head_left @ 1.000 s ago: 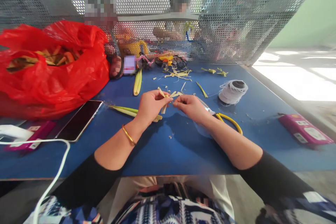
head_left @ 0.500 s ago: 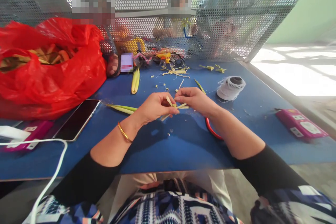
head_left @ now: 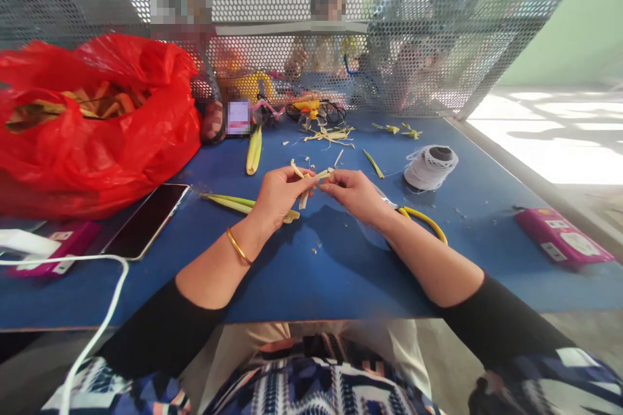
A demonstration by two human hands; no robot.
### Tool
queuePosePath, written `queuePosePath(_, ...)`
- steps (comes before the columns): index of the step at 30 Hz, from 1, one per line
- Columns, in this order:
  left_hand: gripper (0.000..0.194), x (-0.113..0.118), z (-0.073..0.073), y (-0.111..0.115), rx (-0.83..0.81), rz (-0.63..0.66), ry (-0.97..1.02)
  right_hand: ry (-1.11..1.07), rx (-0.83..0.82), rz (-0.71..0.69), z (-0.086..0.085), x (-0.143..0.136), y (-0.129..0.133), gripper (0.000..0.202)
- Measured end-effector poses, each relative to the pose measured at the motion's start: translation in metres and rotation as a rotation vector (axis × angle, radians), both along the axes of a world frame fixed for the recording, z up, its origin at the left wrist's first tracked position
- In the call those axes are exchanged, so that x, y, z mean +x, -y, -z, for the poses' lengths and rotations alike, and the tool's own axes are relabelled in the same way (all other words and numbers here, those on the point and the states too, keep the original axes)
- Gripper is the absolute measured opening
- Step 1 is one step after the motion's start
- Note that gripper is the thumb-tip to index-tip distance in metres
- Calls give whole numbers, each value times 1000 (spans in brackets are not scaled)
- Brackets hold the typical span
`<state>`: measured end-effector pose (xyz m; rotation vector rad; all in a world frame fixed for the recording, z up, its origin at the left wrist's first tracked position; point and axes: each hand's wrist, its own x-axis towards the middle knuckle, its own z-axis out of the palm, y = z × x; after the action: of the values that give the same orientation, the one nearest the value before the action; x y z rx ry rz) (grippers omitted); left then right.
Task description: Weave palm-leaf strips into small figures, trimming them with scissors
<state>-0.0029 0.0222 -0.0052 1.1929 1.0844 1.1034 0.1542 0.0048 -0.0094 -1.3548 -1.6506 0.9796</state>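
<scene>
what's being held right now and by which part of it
A small piece of pale folded strips: the left hand pinches it near where the strips cross, the right hand at its right side.

Both arms reach forward, forearms angling inward from either side. The left hand is pinched, its thumb pressing toward bent fingers, the wrist raised slightly. The right hand faces it, palm turned down, fingers curled and thumb closed in. The fingertips sit near each other, though whether they touch is hard to tell.
</scene>
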Motion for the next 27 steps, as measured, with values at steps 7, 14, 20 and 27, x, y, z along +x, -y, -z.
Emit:
queuePosePath(7,35,1,12,-1,161,-21,-233,365,349,-3,-5,-1,6,16)
queuePosePath(14,17,-1,7,13,673,40,-976,350,75,4,-11,5,2,14)
queuePosePath(20,26,10,4,31,644,264,-1460,564,13,-13,-6,4,0,15)
queuePosePath(27,37,9,-2,37,568,392,-1389,622,-57,-96,-3,6,-1,16)
